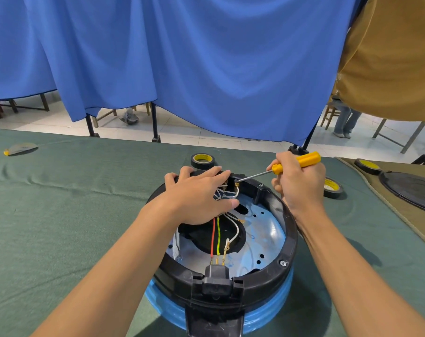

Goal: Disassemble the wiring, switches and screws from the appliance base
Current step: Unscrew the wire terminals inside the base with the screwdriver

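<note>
The left forearm point(119, 263), at the lower left of the frame, and the right forearm point(352, 263), at the lower right, are seen bare to the wrist. The left hand point(197, 198) and right hand point(301, 183) are likewise pictured bare, nails cut short.

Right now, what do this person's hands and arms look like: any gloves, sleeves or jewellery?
The left hand and right hand wear no gloves, and no rings show. The left forearm and right forearm are uncovered as far as the picture reaches: no sleeve, watch or wristband is visible.
</note>
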